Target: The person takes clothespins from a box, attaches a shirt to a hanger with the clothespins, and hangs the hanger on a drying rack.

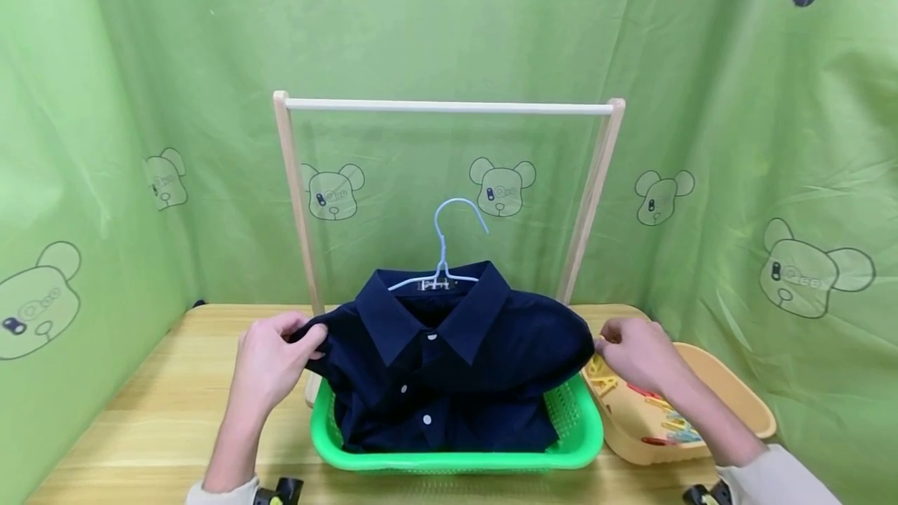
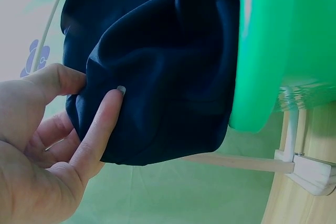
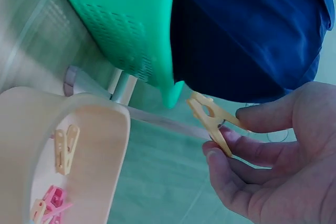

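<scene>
A dark navy button-up shirt (image 1: 449, 365) sits on a light blue wire hanger (image 1: 442, 248), its collar upright and its lower part bunched in a green basket (image 1: 456, 461). My left hand (image 1: 270, 361) pinches the shirt's shoulder on the left, thumb (image 2: 102, 124) in front of the cloth and other fingers partly hidden behind it. On the other side, my right hand (image 1: 641, 353) pinches a yellow clothespin (image 3: 212, 125) by its legs. The clothespin's tip is close beside the shirt's right shoulder edge in the right wrist view.
Behind the basket stands a wooden rack with a white crossbar (image 1: 449, 107). To the right, a pale orange tray (image 1: 737, 392) holds several coloured clothespins (image 1: 680, 423). All stand on a wooden table (image 1: 154, 396), with green curtains (image 1: 449, 45) around.
</scene>
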A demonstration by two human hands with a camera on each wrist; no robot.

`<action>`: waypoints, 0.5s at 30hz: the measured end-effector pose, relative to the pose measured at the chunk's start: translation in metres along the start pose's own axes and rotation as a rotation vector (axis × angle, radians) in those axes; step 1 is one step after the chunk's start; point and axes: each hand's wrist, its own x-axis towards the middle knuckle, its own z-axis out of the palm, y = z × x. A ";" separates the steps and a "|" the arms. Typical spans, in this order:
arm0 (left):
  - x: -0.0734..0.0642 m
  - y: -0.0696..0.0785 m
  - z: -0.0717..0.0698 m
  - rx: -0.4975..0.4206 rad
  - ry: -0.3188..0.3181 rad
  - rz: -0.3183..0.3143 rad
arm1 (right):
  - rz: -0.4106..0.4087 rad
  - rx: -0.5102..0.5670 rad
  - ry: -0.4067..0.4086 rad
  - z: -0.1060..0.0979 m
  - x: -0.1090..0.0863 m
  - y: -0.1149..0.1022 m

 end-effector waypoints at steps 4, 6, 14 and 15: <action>0.000 -0.001 0.001 -0.001 0.000 -0.006 | 0.013 0.005 0.038 -0.004 -0.001 -0.008; 0.000 -0.001 0.001 -0.005 -0.001 -0.011 | 0.017 0.019 0.050 -0.007 -0.002 -0.013; 0.000 0.000 -0.001 -0.016 -0.004 -0.007 | -0.005 0.037 0.099 -0.016 -0.004 -0.027; 0.000 0.000 -0.001 -0.015 -0.004 -0.005 | 0.000 0.041 0.100 -0.017 -0.004 -0.028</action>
